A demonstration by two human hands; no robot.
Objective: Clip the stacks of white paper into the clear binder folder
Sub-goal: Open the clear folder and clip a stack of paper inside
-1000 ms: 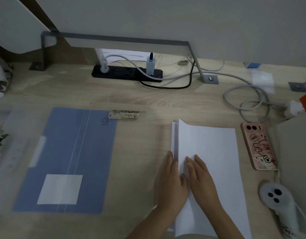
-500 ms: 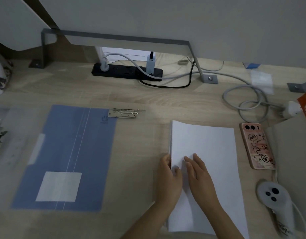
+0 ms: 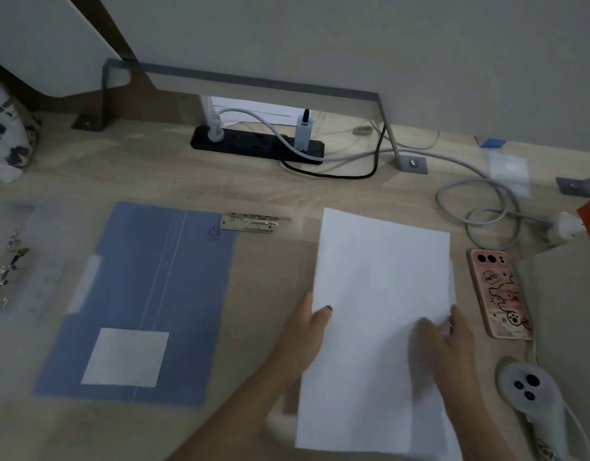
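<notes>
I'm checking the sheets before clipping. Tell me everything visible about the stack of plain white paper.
The stack of plain white paper is blank, its long side running away from the person, over the light wooden desk, left of the pink-cased phone. Its sheets are unevenly squared: a lower edge peeks out at right. The left hand pinches its left edge, thumb on top; the blurred right hand touches its right edge.

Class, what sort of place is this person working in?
Most likely a home or office desk: a wooden desktop carrying a black power strip with cables, a phone, and a stack of white paper.
</notes>
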